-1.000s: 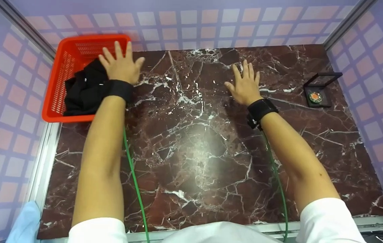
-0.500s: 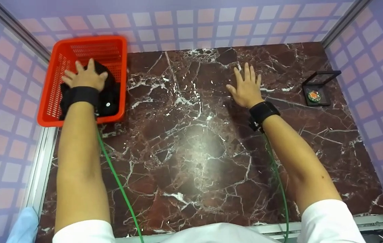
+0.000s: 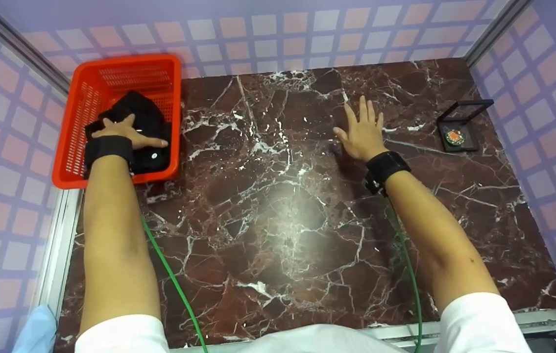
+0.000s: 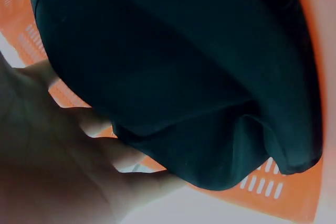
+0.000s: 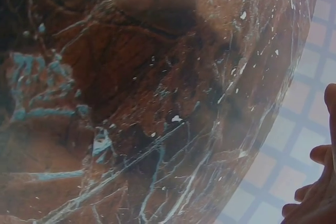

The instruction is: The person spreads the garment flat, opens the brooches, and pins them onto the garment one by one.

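A bundle of black cloth [image 3: 135, 110], with a small white round spot on it, lies in the red plastic basket [image 3: 176, 117] at the back left. My left hand [image 3: 121, 133] reaches into the basket over the cloth, thumb stretched out to the right. Seen from the left wrist, the spread fingers [image 4: 118, 153] meet the edge of the dark cloth, and their tips are partly hidden by it. My right hand [image 3: 363, 135] hovers over or rests on the marble tabletop, fingers spread and straight, holding nothing; which of the two I cannot tell.
At the right stands a small black hinged case [image 3: 465, 149], its lid raised, with a green and orange chip-like disc [image 3: 454, 138] inside. Patterned walls enclose the tabletop [image 3: 278, 220]. A green cable [image 3: 175, 282] trails from each wrist. Light blue cloth [image 3: 37, 327] hangs at the lower left.
My left hand has moved left and down from above the basket's right side onto the black cloth, its thumb spreading outward. The right hand stays nearly in place.
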Available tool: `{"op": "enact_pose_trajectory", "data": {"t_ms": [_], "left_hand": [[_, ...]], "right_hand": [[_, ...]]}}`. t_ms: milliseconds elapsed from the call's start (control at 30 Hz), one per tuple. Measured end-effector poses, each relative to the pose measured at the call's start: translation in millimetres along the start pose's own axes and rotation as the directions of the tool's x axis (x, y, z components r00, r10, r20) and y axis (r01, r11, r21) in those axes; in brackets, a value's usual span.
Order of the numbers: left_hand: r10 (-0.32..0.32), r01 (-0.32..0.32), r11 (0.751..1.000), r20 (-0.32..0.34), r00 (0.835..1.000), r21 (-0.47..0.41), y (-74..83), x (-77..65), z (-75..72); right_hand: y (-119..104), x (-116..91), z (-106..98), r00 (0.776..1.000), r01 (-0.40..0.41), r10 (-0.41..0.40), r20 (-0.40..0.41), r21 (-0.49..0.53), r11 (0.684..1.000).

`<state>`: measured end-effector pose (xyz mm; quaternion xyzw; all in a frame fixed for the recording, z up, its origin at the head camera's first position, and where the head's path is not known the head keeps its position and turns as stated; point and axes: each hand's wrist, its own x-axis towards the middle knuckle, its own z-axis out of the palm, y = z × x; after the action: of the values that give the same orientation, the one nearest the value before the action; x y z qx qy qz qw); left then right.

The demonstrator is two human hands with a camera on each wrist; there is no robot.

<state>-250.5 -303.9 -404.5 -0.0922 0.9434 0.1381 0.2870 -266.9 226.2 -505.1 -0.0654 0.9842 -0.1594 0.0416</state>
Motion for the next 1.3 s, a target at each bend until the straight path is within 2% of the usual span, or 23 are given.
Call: {"op": "enact_pose_trajectory", "data": {"t_ms": [67, 167, 333, 533, 633, 767, 1000, 1300], "left_hand": [[0.002, -0.003, 1.0, 0.024, 1.0, 0.017, 1.9, 1.3, 2.5], [0.004, -0.004, 1.0, 0.067, 0.998, -0.005, 6.7, -5.7, 3.8], [0.0, 0.001, 1.0, 0.086, 0.996, -0.011, 8.0, -6.4, 5.7], [0.03, -0.041, 0.995, 0.117, 0.993, 0.094, 9.0, -3.7, 2.7], [0.031, -0.045, 0.992, 0.121, 0.992, 0.115, 8.2, -1.9, 2.1], [0.033, -0.044, 0.993, 0.096, 0.995, 0.114, 6.7, -0.8, 2.6], [0.092, -0.096, 0.991, 0.046, 0.995, 0.096, 3.1, 0.2, 2.4], [0.149, -0.147, 0.987, -0.017, 0.989, 0.06, -1.6, -5.2, -11.2]], "right_hand": [[2, -1, 1, 1.0, -0.005, 0.005, -0.001, 0.002, 1.0], [4, -4, 2, 1.0, -0.009, 0.009, -0.004, 0.011, 1.0], [8, -6, 4, 1.0, -0.006, 0.006, -0.014, 0.013, 1.0], [9, -9, 6, 1.0, -0.01, 0.01, -0.006, 0.012, 1.0], [10, -10, 7, 1.0, -0.008, 0.008, -0.006, 0.006, 1.0], [12, -11, 8, 1.0, -0.008, 0.008, -0.01, 0.017, 1.0], [12, -12, 9, 1.0, -0.008, 0.008, -0.006, 0.012, 1.0], [13, -14, 5, 1.0, -0.005, 0.005, -0.015, 0.011, 1.0]]}}
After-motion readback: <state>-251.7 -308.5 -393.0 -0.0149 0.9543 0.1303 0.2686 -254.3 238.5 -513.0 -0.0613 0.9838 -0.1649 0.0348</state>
